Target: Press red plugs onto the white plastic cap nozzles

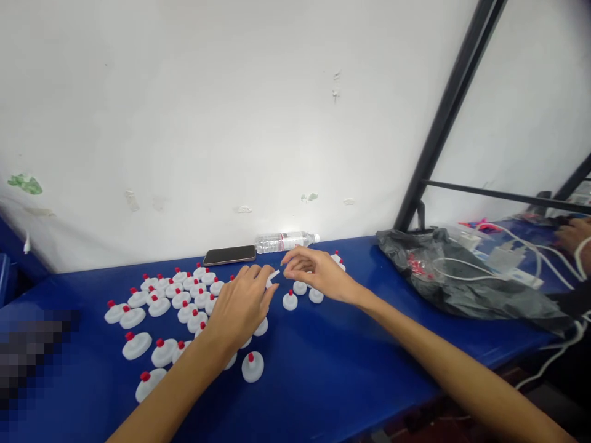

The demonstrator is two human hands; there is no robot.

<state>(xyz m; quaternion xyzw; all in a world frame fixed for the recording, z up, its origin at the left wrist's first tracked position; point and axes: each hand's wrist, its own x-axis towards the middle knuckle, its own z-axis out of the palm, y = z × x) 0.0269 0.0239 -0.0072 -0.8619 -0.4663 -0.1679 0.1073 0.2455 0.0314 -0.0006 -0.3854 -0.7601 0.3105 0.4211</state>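
Note:
My left hand [247, 301] is closed around a white cap, whose narrow bare spout [274, 276] sticks out past the fingertips toward the right. Facing it, a small gap away, is my right hand [318, 271], its fingers curled in and the thumb close to them; anything between them is too small to make out. Under and left of my left hand lie several round white caps with red tips [182, 299], spread over the blue table [332, 375]. One capped piece [252, 367] rests nearer the front. A few more white caps [290, 300] lie below my right hand.
Along the wall lie a phone [229, 255] and a clear plastic bottle [281, 242] on its side. At right are a black plastic bag [466, 295], small red pieces [419, 266] in clear plastic, white cables and a dark metal post [443, 117]. Another person's hand [575, 242] shows at the far right.

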